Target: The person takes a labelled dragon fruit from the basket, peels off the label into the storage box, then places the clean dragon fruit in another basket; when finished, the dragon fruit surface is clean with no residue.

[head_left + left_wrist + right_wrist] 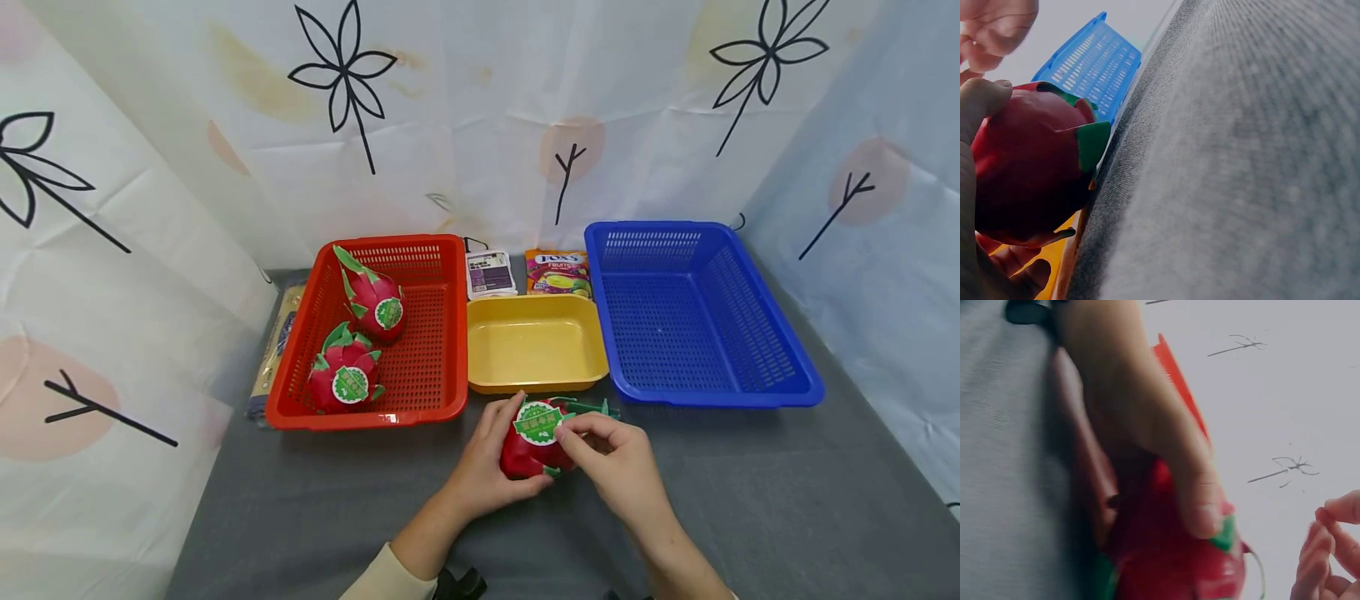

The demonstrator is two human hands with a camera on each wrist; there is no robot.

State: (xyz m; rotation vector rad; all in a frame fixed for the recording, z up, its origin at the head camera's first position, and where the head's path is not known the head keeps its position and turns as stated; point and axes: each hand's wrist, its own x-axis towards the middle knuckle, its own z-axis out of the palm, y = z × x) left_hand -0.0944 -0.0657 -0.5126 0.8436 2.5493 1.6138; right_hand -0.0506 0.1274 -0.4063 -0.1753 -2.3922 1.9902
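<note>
A red dragon fruit with green leaf tips and a round green-and-white sticker rests in my left hand, thumb on the near side and fingers behind. The left wrist view shows the fruit closely, thumb and fingers of the left hand around it. My right hand has thumb and index finger together at the sticker's right edge in the head view. In the right wrist view, the right hand's fingertips meet beside the fruit, with nothing visible between them.
A red basket at left holds two stickered dragon fruits. A yellow tray stands in the middle, a blue basket at right. Behind the tray lie a candy packet and a white packet; another package lies far left.
</note>
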